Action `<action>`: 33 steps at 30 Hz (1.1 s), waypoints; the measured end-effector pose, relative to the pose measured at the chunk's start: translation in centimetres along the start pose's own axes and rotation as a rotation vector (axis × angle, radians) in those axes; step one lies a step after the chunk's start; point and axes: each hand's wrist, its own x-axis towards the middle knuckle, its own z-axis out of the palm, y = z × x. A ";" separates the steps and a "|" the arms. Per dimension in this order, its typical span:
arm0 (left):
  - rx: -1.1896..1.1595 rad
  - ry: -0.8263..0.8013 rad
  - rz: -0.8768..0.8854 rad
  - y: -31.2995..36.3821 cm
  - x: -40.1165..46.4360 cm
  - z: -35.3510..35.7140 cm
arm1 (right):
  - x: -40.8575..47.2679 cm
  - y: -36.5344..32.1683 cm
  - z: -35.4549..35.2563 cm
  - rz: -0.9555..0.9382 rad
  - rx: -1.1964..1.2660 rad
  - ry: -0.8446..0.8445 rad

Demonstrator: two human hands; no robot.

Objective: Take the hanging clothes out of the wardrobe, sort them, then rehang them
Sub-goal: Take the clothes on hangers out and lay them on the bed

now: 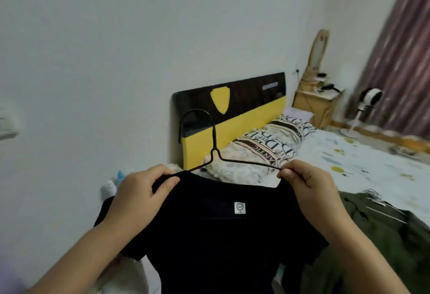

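Left hand (142, 191): I log it as pinched on the left shoulder of the black T-shirt (223, 242), thumb on top of the cloth, fingers curled beneath. Right hand (309, 186): clamped with thumb and forefinger on the right shoulder of the shirt, where the wire arm of the hanger goes in.

Item, black wire hanger (210, 140): thin, hook upright and tilted slightly left, both arms running down into the neck opening of the shirt.

Item, black T-shirt: short-sleeved, plain, held up in the air in front of me over the near edge of the bed (363, 161); a small white label (239, 207) shows inside the collar. Cloth is soft and droops from the two pinch points.

Item, olive-green garment (381, 242): lying at the near right corner of the bed, a pale hanger partly visible on it.

Step in hand, as I judge it: seating the shirt on its hanger, or slipping it off; I cannot tell which. Next move calls for squaring both shoulders over the wire arms, then taking the hook to carry it to the wardrobe, which is out of view.
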 end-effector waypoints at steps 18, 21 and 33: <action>-0.375 -0.486 0.391 14.6 5.4 20.7 | -12.0 9.9 -16.3 0.426 -0.335 0.483; -0.394 -0.535 0.391 18.1 5.5 24.2 | -12.6 12.6 -19.4 0.456 -0.354 0.523; -0.361 -0.579 0.361 26.6 6.7 37.8 | -12.3 24.2 -27.3 0.717 -0.391 0.424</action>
